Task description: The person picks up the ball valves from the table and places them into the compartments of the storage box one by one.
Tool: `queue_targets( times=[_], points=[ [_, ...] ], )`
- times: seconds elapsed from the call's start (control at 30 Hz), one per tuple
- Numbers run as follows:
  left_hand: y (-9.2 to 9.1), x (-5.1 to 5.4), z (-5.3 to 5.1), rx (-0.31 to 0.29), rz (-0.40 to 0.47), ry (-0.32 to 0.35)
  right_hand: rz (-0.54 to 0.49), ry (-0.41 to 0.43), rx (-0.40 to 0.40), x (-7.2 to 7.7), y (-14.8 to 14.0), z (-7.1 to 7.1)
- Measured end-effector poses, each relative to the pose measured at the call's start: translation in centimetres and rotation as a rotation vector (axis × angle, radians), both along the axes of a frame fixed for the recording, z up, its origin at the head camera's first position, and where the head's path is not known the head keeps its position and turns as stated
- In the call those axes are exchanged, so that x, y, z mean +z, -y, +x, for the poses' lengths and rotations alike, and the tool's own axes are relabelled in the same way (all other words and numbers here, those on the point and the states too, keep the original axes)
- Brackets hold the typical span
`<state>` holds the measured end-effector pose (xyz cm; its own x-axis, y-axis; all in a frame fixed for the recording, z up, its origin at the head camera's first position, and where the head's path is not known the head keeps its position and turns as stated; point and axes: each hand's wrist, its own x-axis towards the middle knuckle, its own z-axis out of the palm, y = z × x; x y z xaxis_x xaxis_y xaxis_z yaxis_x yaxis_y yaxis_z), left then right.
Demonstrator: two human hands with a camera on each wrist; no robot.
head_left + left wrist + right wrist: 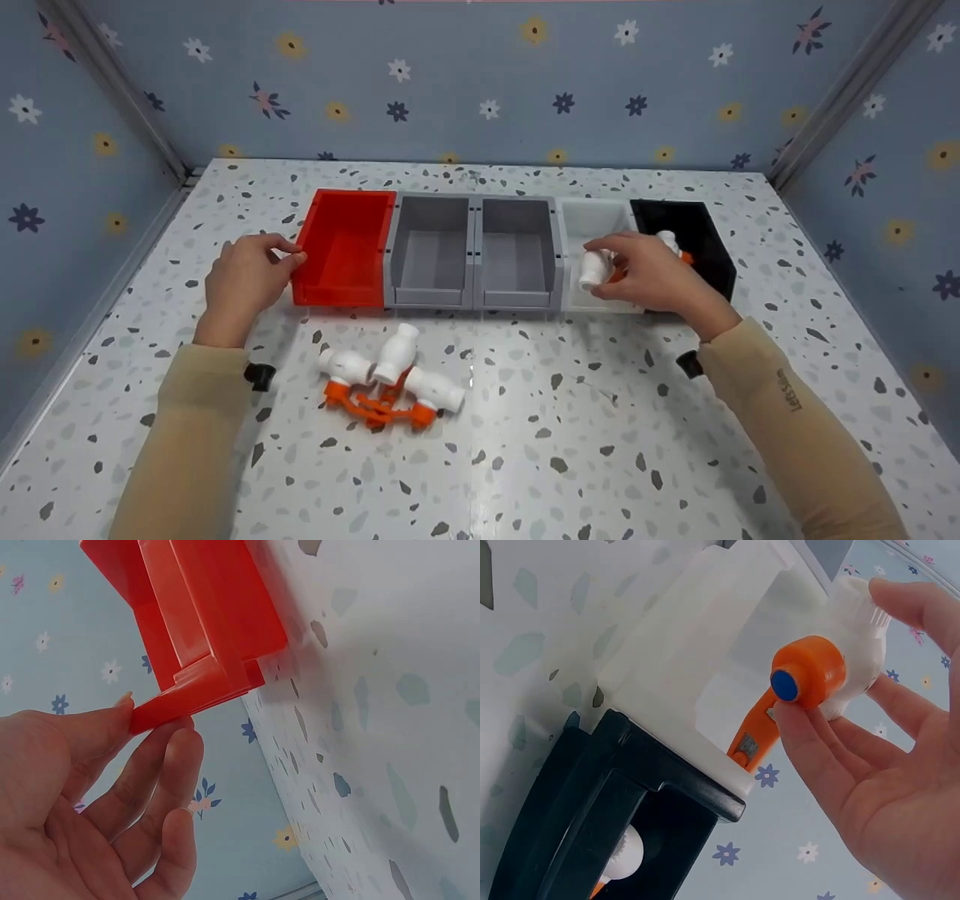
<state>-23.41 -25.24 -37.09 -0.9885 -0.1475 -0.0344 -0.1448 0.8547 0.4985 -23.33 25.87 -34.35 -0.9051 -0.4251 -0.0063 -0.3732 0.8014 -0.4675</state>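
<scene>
My right hand (649,271) holds a white plastic ball valve (595,270) with an orange lever handle (810,671) at the translucent white bin (596,214). In the right wrist view, the thumb and fingers are on either side of the valve, and the blue-centred handle hub faces the camera. My left hand (249,279) pinches the side edge of the red bin (191,686) between thumb and fingers. Inside the black bin (718,251) lies another white and orange valve (667,238), partly hidden by my right hand.
Two grey bins (431,259) stand between the red and white ones, all in one row. Three white valves (396,354) with orange handles lie clustered on the speckled table (555,420), in front of the red and grey bins. Flowered panels (480,75) enclose the back and sides.
</scene>
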Motion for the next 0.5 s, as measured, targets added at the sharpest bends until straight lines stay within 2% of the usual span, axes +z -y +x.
queue_targets(
  times=[0.5],
  points=[
    [0.1, 0.0, 0.1, -0.012, -0.002, -0.018, -0.045, 0.025, -0.075, -0.4, 0.3, -1.6]
  ],
)
